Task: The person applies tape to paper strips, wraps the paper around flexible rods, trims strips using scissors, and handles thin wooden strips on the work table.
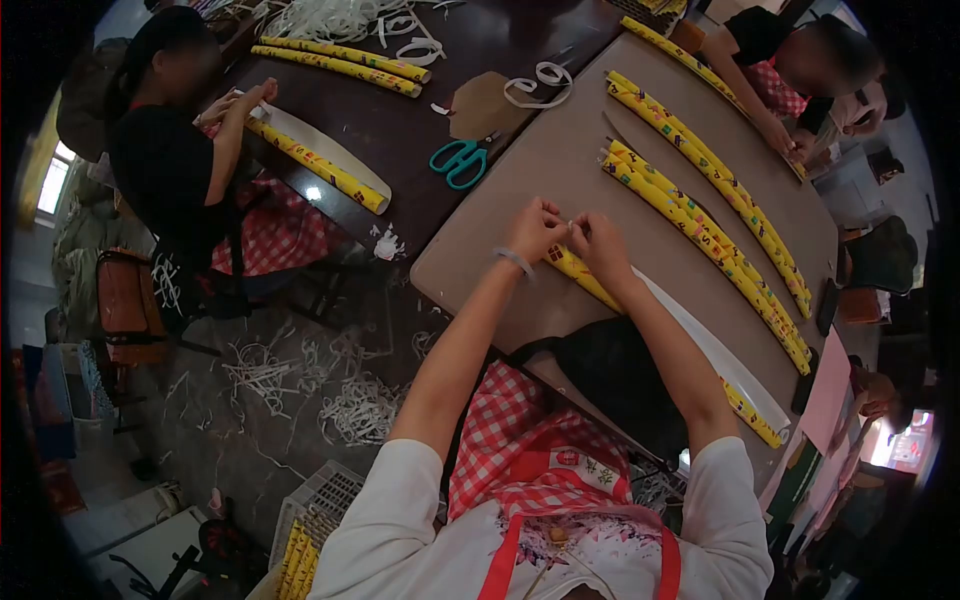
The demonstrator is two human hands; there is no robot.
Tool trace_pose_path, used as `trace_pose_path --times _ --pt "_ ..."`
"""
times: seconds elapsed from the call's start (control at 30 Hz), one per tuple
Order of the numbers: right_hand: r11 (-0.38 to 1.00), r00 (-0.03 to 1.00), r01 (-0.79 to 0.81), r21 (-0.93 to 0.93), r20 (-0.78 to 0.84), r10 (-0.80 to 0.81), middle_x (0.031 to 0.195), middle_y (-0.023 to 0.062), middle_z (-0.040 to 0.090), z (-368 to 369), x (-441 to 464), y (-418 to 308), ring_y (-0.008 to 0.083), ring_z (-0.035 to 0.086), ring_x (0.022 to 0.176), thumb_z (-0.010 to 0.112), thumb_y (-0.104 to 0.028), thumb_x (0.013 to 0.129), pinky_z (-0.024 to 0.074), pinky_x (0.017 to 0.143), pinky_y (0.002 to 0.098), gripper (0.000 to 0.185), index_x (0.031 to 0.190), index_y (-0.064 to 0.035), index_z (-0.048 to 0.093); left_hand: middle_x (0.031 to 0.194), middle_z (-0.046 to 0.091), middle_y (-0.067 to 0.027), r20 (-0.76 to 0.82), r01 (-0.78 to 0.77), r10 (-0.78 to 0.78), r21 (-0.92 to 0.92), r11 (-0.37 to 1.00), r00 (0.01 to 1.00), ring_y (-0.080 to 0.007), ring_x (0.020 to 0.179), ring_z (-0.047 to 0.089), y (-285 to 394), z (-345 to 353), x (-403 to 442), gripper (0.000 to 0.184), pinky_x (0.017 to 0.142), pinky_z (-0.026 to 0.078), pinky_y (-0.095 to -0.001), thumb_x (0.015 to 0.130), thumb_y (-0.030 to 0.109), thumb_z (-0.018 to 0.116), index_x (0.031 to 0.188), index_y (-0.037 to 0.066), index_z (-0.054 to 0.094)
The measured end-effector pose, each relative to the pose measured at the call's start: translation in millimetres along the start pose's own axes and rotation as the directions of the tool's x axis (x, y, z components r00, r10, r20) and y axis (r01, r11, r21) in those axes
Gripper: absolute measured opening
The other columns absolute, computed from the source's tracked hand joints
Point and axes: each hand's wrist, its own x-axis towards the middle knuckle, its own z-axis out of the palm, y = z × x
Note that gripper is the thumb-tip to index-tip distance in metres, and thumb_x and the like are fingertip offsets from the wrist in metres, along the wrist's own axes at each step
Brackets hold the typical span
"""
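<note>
My left hand [538, 230] and my right hand [602, 250] meet at the upper end of a yellow patterned paper roll [587, 280], both with fingers closed in a pinch. A tiny whitish bit shows between the fingertips, too small to name. My left fingers seem to grip the roll's end; what my right fingers pinch is hidden. The roll runs under my right forearm, and its lower end [752, 415] reappears beyond it. Along it lies a loose white sheet edge [700, 335].
More yellow rolls [705, 250] lie on the brown table [480, 245]. Teal scissors [460, 162] and white strips [540, 85] rest on the dark table. One co-worker [170, 150] handles a roll at left; another [775, 80] works at upper right. Strip scraps [360, 405] litter the floor.
</note>
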Motion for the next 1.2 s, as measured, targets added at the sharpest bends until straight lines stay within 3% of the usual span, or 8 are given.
trace_pose_path --times 0.2,0.27,0.47,0.63,1.1,1.2 --pt "0.993 0.99 -0.103 0.064 0.104 0.096 0.089 0.017 0.059 -7 0 -7 0.031 0.06 0.079 0.062 -0.014 0.083 0.0484 0.069 0.0389 0.017 0.091 -0.0004 0.058 0.084 0.068 -0.0113 0.003 0.014 -0.014 0.032 0.999 1.0 -0.0157 0.077 0.065 2 -1 -2 0.034 0.068 0.05 -0.0266 0.076 0.011 0.069 0.101 -0.003 0.051" --pt "0.995 0.989 -0.1 -0.012 0.105 0.1 0.089 0.0177 0.06 -5 2 -4 0.0317 0.06 0.08 0.062 -0.015 0.082 0.0486 0.069 0.0389 0.017 0.09 -0.0001 0.06 0.084 0.067 -0.0112 -0.005 0.016 -0.016 0.032 0.999 1.0 -0.0155 0.077 0.064 -2 1 0 0.034 0.067 0.05 -0.0265 0.076 0.011 0.069 0.101 -0.003 0.051" --pt "0.987 0.982 -0.155 0.027 0.115 0.151 0.083 0.0188 0.062 -5 7 -7 0.0336 0.061 0.076 0.063 -0.016 0.08 0.0485 0.067 0.0401 0.017 0.083 0.0003 0.062 0.083 0.067 -0.0096 -0.015 -0.058 0.058 -0.009 0.998 0.998 -0.0142 0.077 0.064 -14 5 5 0.033 0.067 0.05 -0.0262 0.076 0.01 0.069 0.101 -0.003 0.051" --pt "0.993 0.991 -0.116 0.026 0.076 0.114 0.083 0.0193 0.062 -1 4 -4 0.034 0.061 0.075 0.062 -0.015 0.08 0.0484 0.067 0.0404 0.017 0.083 0.0008 0.061 0.082 0.066 -0.0087 -0.023 0.012 -0.013 -0.025 1.0 1.0 -0.0134 0.078 0.063 -4 4 2 0.031 0.068 0.049 -0.0258 0.077 0.01 0.068 0.1 -0.002 0.05" --pt "0.991 0.991 -0.134 0.011 0.032 0.134 0.08 0.0182 0.061 -14 -3 -3 0.03 0.061 0.073 0.064 -0.013 0.08 0.0481 0.065 0.0378 0.016 0.086 0.0015 0.059 0.08 0.065 -0.008 -0.015 -0.023 0.022 -0.027 0.999 1.0 -0.0132 0.075 0.062 -18 6 8 0.034 0.067 0.049 -0.0254 0.075 0.01 0.069 0.099 -0.002 0.049" --pt "0.998 1.0 -0.011 0.055 0.003 0.011 0.081 0.018 0.061 -5 -1 -1 0.0305 0.061 0.073 0.064 -0.014 0.08 0.049 0.065 0.0382 0.017 0.086 0.0009 0.059 0.081 0.065 -0.0092 0.001 -0.022 0.022 -0.047 0.999 1.0 -0.0141 0.077 0.063 -10 1 3 0.033 0.068 0.05 -0.0259 0.076 0.008 0.069 0.1 -0.003 0.049"
